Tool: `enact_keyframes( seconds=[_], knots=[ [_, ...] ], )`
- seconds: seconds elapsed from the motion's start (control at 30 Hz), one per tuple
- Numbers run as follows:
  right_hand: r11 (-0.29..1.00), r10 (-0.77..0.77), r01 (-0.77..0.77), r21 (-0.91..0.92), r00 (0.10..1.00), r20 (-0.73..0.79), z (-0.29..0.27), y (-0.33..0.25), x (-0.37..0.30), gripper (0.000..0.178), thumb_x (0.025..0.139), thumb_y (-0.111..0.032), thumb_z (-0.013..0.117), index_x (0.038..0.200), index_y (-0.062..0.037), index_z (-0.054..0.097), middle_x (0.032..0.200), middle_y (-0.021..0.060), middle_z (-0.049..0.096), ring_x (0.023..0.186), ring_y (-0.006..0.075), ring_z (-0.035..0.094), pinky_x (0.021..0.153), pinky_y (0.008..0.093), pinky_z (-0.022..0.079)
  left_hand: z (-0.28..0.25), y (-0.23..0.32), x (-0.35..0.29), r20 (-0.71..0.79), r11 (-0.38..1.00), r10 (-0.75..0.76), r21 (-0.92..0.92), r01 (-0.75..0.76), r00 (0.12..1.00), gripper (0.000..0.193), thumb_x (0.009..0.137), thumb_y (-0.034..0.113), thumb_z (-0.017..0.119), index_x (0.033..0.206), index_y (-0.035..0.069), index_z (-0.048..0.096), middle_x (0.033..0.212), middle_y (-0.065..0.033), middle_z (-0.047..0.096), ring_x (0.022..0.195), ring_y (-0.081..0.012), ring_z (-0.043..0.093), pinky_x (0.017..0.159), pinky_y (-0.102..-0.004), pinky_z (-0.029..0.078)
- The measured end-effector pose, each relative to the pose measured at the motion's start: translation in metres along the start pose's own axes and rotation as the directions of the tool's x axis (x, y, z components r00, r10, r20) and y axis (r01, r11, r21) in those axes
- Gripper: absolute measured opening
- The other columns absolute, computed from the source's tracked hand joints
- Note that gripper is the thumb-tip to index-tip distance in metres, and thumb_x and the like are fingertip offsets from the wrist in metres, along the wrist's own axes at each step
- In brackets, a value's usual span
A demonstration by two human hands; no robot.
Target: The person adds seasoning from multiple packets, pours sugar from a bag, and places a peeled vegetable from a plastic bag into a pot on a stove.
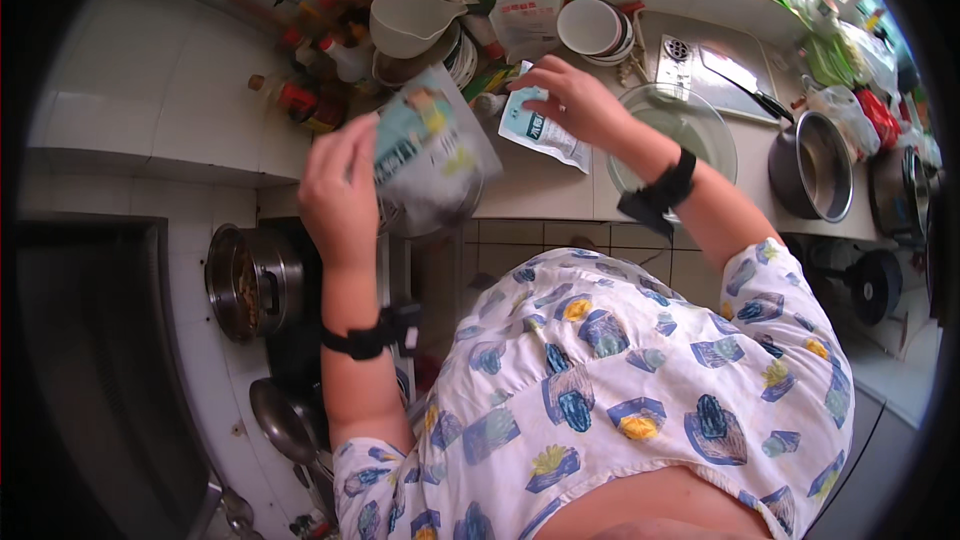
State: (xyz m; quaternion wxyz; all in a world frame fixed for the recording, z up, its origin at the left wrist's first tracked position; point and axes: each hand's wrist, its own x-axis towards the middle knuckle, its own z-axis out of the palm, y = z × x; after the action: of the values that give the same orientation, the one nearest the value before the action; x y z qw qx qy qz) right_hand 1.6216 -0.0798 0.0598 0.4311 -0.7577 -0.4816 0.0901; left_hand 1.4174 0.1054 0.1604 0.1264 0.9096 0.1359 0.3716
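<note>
My left hand (340, 185) is closed round the edge of a large grey-and-blue pouch (440, 150), which hangs tilted near the front of the counter and is smeared by motion. Behind its lower end shows part of a dark, round thing. Over the counter, my right hand (585, 105) has its fingers curled together. A smaller blue-and-white packet (555, 147) stands out just below those fingers. Whether they pinch that packet or some small thing above it is hidden. Beside the right wrist is a clear glass bowl (718, 145).
Stacked bowls (412, 25), bottles (310, 105) and bags line the counter's back. To the right lie a knife (770, 105) on a board and a deep metal pot (812, 168). Another pot (245, 282) and a pan (283, 420) are at the left.
</note>
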Motion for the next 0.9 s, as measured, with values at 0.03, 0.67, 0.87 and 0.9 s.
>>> enact_keyframes(
  seconds=[0.03,0.67,0.87,0.9],
  knots=[
    [0.993,-0.051,0.055,-0.100,0.998,0.041,-0.002,0.031,0.012,0.020,0.086,-0.009,0.061,0.105,-0.0123,0.064,0.101,0.0091,0.057,0.088,0.0310,0.061,0.077,0.0397,0.050,0.009,0.005,0.018,0.002,1.000,-0.006,0.014,0.006,1.000,0.012,0.084,0.010,0.067,0.095,0.010,0.071,0.084,-0.0077,0.065,0.080,-0.0265,0.062,0.069,-0.0338,0.050],
    [0.937,-0.317,0.342,-0.068,0.918,0.239,-0.037,0.076,0.001,0.006,0.084,-0.007,0.060,0.087,-0.0062,0.055,0.095,0.0096,0.052,0.087,0.0314,0.058,0.073,0.0405,0.049,0.160,-0.029,0.027,0.133,0.992,-0.124,-0.018,0.128,0.983,0.025,0.089,0.021,0.062,0.111,0.011,0.067,0.102,-0.0146,0.068,0.092,-0.0322,0.065,0.079,-0.0372,0.052],
    [0.957,-0.291,0.289,0.032,0.949,0.125,-0.046,0.038,-0.034,0.011,0.083,-0.004,0.064,0.092,-0.0059,0.058,0.097,0.0092,0.052,0.087,0.0291,0.058,0.074,0.0372,0.049,0.153,0.001,-0.009,0.394,0.997,-0.035,-0.053,0.061,0.918,0.038,0.088,0.036,0.061,0.118,0.012,0.063,0.107,-0.0113,0.066,0.096,-0.0331,0.062,0.081,-0.0419,0.050],
    [0.955,-0.297,0.295,0.036,0.946,0.130,-0.044,0.031,-0.036,0.011,0.083,-0.004,0.064,0.092,-0.0059,0.058,0.097,0.0092,0.052,0.087,0.0291,0.058,0.074,0.0372,0.049,0.148,0.006,-0.016,0.315,0.992,0.035,-0.129,0.006,0.948,0.039,0.088,0.038,0.061,0.116,0.011,0.064,0.106,-0.0114,0.066,0.096,-0.0328,0.062,0.082,-0.0420,0.050]
  ],
)
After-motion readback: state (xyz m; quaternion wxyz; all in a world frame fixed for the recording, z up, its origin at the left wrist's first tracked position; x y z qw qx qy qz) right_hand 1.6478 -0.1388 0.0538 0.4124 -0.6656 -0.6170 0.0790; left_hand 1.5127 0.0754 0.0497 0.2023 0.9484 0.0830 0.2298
